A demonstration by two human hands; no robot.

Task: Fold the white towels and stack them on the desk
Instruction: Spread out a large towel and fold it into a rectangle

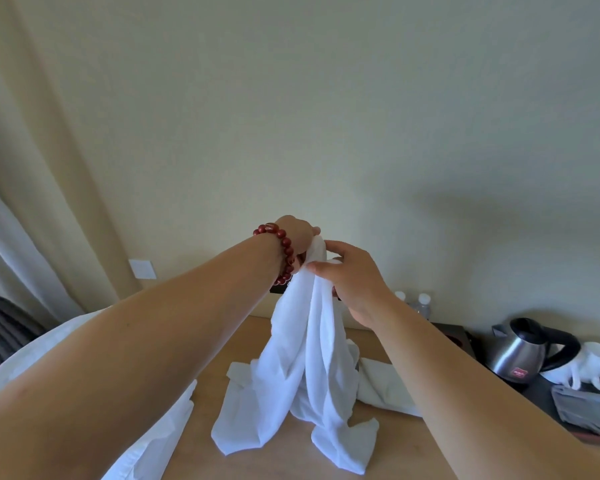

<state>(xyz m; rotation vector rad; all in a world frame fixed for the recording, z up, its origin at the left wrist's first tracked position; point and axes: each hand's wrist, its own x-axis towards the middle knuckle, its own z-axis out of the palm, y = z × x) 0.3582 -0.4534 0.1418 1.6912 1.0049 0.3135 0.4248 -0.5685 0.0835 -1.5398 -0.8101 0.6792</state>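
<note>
A white towel (303,362) hangs bunched from both my hands above the wooden desk (250,459), its lower corners draped on the desk top. My left hand (297,237), with a red bead bracelet on the wrist, grips the towel's top from behind. My right hand (349,277) pinches the same top edge between thumb and fingers. Another white towel (383,384) lies crumpled on the desk behind the hanging one. More white cloth (156,441) lies at the desk's left edge.
A steel kettle (522,349) stands on a dark tray (565,407) at the right, beside white cups (593,368). Water bottles (423,304) stand against the wall. A beige curtain (39,168) hangs at the left.
</note>
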